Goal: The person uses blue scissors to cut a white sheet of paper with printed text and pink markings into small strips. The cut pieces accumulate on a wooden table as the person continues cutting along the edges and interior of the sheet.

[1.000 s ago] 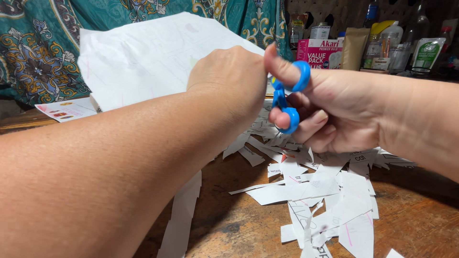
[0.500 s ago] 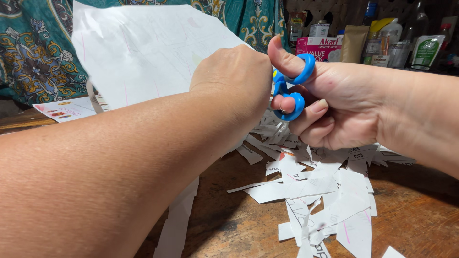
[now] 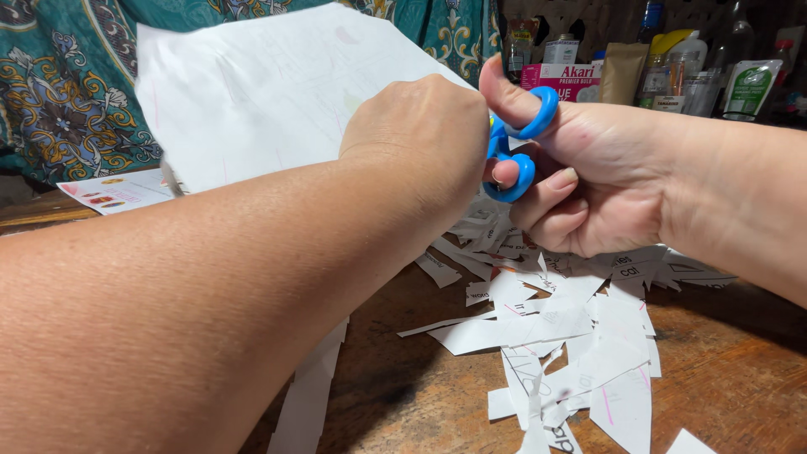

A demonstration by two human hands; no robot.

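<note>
Head view, paper sheet [image 3: 269, 92] raised higher, scissors [image 3: 514, 143] closing

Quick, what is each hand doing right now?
Left hand: closed, holding the white paper sheet.
Right hand: closed on the blue scissors, thumb through a loop.

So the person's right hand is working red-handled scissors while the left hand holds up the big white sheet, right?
Not quite: the scissors have blue handles, not red, as the head view shows. The right hand does work them, and the left hand holds up the white sheet.
</note>
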